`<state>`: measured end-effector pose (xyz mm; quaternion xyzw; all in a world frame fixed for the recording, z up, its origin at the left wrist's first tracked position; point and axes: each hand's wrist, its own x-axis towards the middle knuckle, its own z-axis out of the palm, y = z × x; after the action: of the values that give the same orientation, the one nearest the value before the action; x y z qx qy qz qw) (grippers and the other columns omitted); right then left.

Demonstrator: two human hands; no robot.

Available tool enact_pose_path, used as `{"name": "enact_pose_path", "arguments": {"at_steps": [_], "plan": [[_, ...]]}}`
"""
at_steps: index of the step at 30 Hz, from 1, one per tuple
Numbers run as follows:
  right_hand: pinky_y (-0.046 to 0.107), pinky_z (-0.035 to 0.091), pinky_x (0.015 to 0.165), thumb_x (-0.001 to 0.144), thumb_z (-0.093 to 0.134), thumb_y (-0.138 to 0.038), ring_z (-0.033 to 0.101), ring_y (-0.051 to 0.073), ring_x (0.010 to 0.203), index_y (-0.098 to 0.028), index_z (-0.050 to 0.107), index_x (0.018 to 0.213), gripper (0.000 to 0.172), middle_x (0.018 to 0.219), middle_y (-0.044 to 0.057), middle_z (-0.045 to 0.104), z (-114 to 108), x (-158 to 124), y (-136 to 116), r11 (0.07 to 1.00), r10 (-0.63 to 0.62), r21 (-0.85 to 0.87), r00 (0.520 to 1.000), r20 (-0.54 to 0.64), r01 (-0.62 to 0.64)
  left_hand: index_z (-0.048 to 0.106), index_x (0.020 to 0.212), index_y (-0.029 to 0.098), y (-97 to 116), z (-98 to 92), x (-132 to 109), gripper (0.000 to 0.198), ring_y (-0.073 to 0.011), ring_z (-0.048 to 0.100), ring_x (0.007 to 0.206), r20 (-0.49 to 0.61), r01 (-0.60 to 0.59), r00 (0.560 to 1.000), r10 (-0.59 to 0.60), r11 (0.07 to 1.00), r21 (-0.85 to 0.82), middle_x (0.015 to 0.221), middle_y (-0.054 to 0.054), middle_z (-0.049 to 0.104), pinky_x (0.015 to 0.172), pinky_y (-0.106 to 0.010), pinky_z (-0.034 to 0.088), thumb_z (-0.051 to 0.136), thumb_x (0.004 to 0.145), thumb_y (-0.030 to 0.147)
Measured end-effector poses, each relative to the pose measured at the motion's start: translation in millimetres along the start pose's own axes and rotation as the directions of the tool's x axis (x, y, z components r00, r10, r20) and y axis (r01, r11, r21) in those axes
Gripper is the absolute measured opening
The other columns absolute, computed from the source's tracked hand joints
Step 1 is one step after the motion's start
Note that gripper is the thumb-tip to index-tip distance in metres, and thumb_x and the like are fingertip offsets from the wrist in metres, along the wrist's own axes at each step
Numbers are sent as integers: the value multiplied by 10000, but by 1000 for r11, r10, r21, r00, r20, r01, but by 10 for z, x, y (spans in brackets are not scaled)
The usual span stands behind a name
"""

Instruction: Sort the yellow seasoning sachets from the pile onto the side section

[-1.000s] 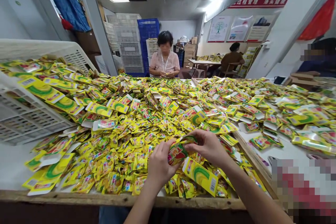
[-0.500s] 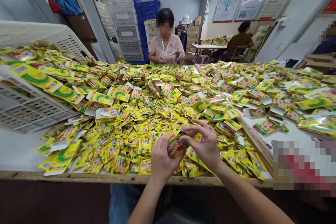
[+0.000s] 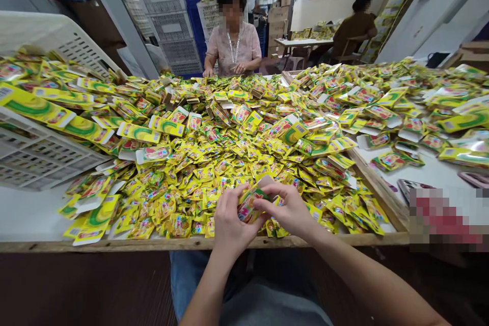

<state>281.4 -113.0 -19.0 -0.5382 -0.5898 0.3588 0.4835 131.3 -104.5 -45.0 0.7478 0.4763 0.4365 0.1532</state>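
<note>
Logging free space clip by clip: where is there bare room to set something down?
White tabletop shows bare at left, bordered by the crate, wooden front edge and yellow cartons. A smaller bare patch lies between the wooden divider, loose cartons and phone-like object. Crowded: the middle, with sachets heaped beyond the left hand and right hand.

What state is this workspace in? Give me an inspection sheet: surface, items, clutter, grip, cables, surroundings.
Surface: white tabletop with wooden edging, largely covered by packaging.
Items: one small box in hand, its white flap raised; loose sachets heaped, more boxes around them.
Clutter: white crate at left, boxes piled at its mouth; phone-like object at right, partly pixelated.
Grip: left hand holds the small box; right hand has thumb and fingers at its flapped end.
Cables: nothing certain; a thin pale line at far right may be a cord.
Surroundings: co-worker opposite, second person seated beyond, stacked crates behind.
</note>
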Motion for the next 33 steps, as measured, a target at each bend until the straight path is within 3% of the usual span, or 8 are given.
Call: {"name": "enact_pose_path", "arguments": {"at_steps": [3,7,16,23,26,29,31,33], "plan": [[321,530,670,629,750,-479,653,196,697,-171,699,791,352,769,58,715,27,12,48,949,160,289,983,-92,-127,427,1228,202,9,-33,6,618,-210,621,898,70,240,971,-230,939,-246,1092,-91,582,759,-339,524,653,741,509],[299,531,704,688,697,-530,657,180,718,-163,682,750,372,754,54,714,36,-29,31,911,186,355,978,95,-208,377,1129,211,37,-60,-5,483,-98,560,464,321,479,876,-359,716,-508,813,5,598,450,-242,491,537,821,548],[321,529,783,724,675,-526,662,192,825,-194,690,858,358,877,39,724,105,-122,109,908,166,364,975,147,-209,404,1015,209,-3,-38,-88,407,-81,564,522,257,437,899,-355,700,-565,834,11,561,444,-200,500,604,796,488],[346,527,798,722,676,-516,673,188,775,-192,725,807,338,785,34,725,2,-69,41,856,160,394,895,416,-336,408,1031,202,-22,-92,-77,376,-91,572,546,316,420,902,-293,760,-496,803,8,581,494,-219,520,594,819,451],[352,536,759,678,731,-472,665,200,754,-187,702,781,304,756,37,706,21,-84,86,916,161,351,980,119,-194,427,985,206,45,-44,-78,360,-112,599,609,234,411,912,-338,738,-535,853,-6,561,466,-214,528,580,813,483],[328,540,754,594,814,-372,651,195,831,-238,626,1061,522,951,45,683,32,-154,156,970,78,244,962,-261,-13,421,993,217,108,3,-86,393,-141,627,687,221,465,880,-419,671,-578,909,-17,556,461,-216,537,585,798,516],[320,555,684,611,801,-374,655,179,763,-263,522,1219,678,995,49,673,-43,-157,200,964,125,248,984,-125,-91,412,1061,222,107,16,-96,421,-159,638,739,298,484,875,-381,666,-568,940,-32,576,512,-233,546,584,806,510],[312,551,577,633,773,-416,651,179,658,-233,562,1162,598,897,47,691,-268,-61,236,955,203,206,976,80,-215,358,1194,223,59,4,-110,486,-177,638,824,381,452,884,-270,702,-551,1004,-63,593,641,-278,557,561,836,482]]}}
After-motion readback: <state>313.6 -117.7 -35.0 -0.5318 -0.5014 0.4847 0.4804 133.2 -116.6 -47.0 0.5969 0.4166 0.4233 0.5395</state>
